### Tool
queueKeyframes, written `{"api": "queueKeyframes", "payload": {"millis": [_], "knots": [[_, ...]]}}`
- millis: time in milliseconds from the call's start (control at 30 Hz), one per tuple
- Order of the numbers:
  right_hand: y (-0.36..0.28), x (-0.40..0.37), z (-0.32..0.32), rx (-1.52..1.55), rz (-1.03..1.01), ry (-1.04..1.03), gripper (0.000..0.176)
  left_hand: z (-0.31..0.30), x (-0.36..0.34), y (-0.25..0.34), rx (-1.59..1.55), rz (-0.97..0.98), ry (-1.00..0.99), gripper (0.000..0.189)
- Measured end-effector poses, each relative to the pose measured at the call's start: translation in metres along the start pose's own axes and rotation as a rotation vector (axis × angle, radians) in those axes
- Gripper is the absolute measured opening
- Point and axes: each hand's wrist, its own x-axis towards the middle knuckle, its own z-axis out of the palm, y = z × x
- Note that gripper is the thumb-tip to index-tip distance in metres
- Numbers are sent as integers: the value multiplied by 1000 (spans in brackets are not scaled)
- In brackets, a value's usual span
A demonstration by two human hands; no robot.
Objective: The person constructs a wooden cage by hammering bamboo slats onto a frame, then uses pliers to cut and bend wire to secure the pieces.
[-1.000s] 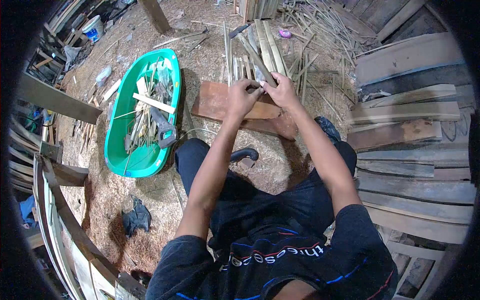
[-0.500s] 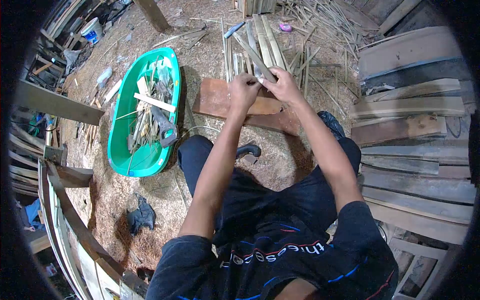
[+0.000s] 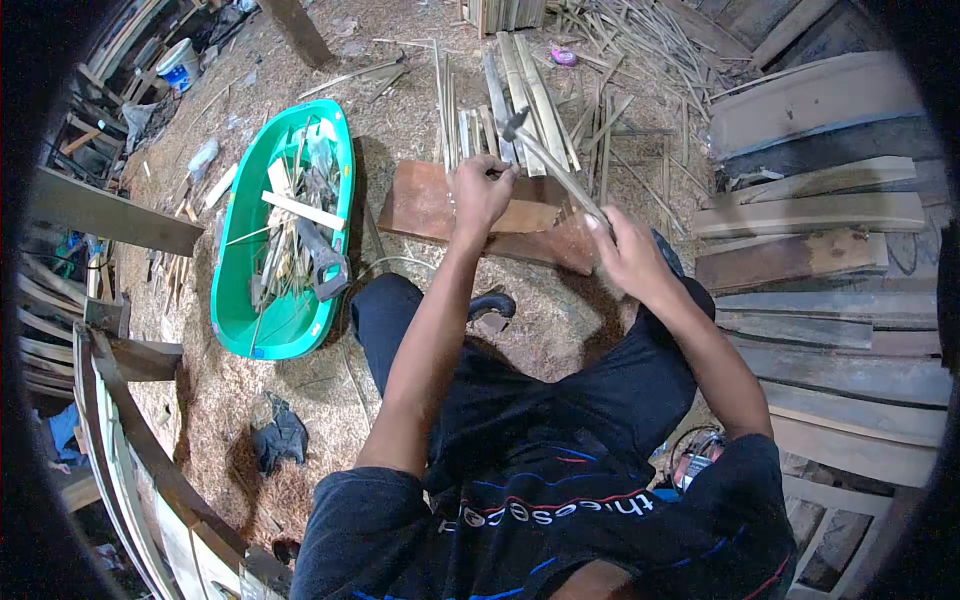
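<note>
My right hand (image 3: 632, 250) is closed around the wooden handle of a hammer (image 3: 562, 178). The hammer's dark metal head points up and left, above the boards in front of me. My left hand (image 3: 482, 195) is held in a pinch at the near end of the wood strips; whatever its fingertips hold is too small to make out. Beneath both hands lies a reddish-brown board (image 3: 415, 200), with a lighter wood piece (image 3: 525, 212) on it. Pale wood slats (image 3: 520, 88) extend away from me beyond the left hand.
To the left stands a green plastic tub (image 3: 222, 290) holding wood scraps and a handsaw (image 3: 325, 265). Stacked planks (image 3: 810, 215) line the right side. A pink object (image 3: 563, 57) lies beyond the slats. Wood shavings cover the floor, and a wooden post (image 3: 298, 32) rises at the back.
My right hand has moved down and right, away from my left hand. The hammer head has come nearer, toward the left hand. The left hand has barely shifted.
</note>
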Motion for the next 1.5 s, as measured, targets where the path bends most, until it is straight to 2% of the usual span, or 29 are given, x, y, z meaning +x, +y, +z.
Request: {"api": "queueKeyframes", "payload": {"millis": [67, 167, 233, 333, 433, 533, 633, 733, 833, 933, 1033, 1133, 1233, 1333, 1433, 1500], "knots": [[-4, -2, -5, -47, 18, -14, 27, -1, -1, 3, 8, 10, -1, 23], [-14, -4, -15, -72, 66, -38, 24, 0, -2, 1, 74, 123, 53, 22], [-20, -3, -19, -89, 115, -89, 24, 4, -1, -6, 25, 106, 55, 22], [-20, -2, -19, -50, 28, -41, 22, 8, -2, -9, -44, 69, 54, 19], [-22, -4, -19, -143, 90, -78, 25, 12, -2, -15, -20, 102, 88, 20], [-15, -5, -21, -141, 58, -89, 25, 9, -1, -16, 18, 125, 88, 22], [-19, -4, -17, -118, 30, 12, 27, 8, -1, -12, 52, 125, 83, 22], [-16, -3, -17, -237, 191, -183, 29, 5, -3, -9, 79, 123, 93, 23], [-12, -4, -13, -136, -1, 33, 31, 6, 0, -6, 57, 120, 82, 24], [-10, -4, -12, -239, 179, -151, 32, 1, -4, -3, 55, 78, 48, 25], [0, -5, -10, -152, 31, 0, 33, 3, 0, -5, 48, 123, 63, 25], [-10, -7, -9, -190, 87, -45, 32, 8, -1, -15, 75, 179, 109, 25], [-4, -7, -6, -182, 50, -7, 19, 11, -2, -18, 48, 187, 112, 26], [-1, -7, -1, -139, -51, 102, 18, 7, -1, -13, 45, 163, 101, 25], [-1, -7, -6, -222, 141, -113, 17, 6, -4, -11, 45, 139, 89, 24], [-3, -5, -6, -156, 11, 35, 16, 7, 0, -11, 36, 135, 98, 24]]}}
